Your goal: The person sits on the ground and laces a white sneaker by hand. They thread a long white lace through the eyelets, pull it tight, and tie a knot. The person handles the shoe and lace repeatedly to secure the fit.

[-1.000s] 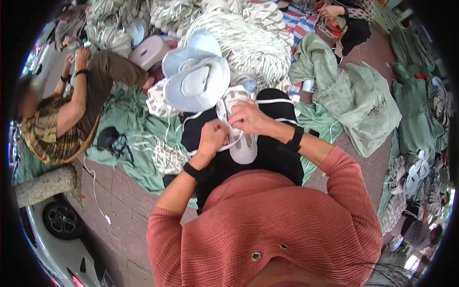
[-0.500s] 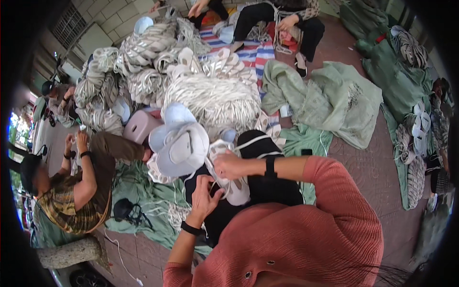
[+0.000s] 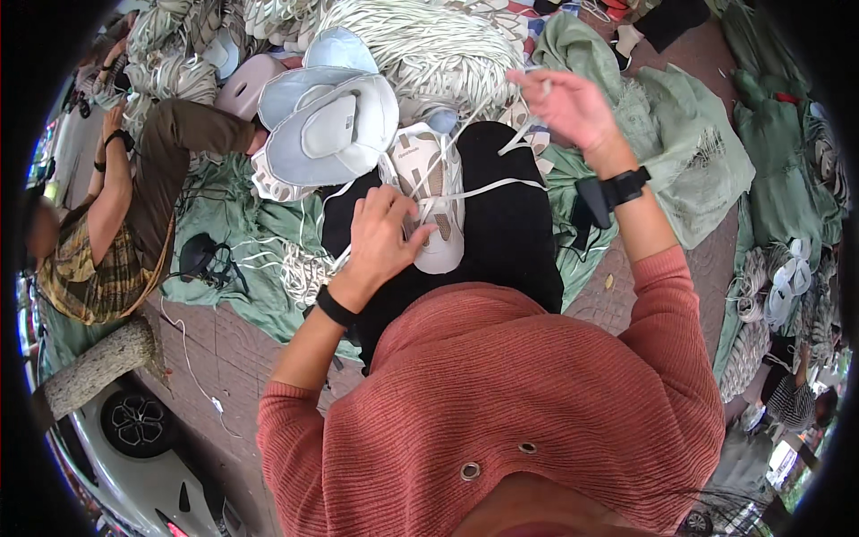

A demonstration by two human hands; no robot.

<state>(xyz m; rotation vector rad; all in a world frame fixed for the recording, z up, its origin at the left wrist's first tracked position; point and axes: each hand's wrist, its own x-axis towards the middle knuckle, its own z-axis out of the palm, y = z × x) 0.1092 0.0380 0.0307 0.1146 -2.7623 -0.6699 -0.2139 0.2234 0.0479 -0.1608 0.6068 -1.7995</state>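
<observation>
A white and beige shoe upper (image 3: 440,234) lies lengthwise on my black-clad lap, with a white shoelace (image 3: 497,187) running out across my right thigh. Over its left edge rests my left hand (image 3: 380,237), fingers apart, thumb against the upper. My right hand (image 3: 573,109) is raised beyond the upper to the right, its fingertips pinched on a lace strand; the grip is partly blurred. Left of the upper, a stack of pale blue and white shoe uppers (image 3: 335,130) leans by my knee.
A heap of white laces (image 3: 429,45) lies ahead. A pink stool (image 3: 248,85) and a seated person (image 3: 116,228) are at left. Green sacking (image 3: 242,300) covers ground there; a pale green sack (image 3: 689,152) lies at right. A parked car (image 3: 148,465) stands at lower left.
My right hand has left the shoe upper and swung up and right with the lace strand. My left hand has loosened and flattened onto the upper. The view has tilted lower.
</observation>
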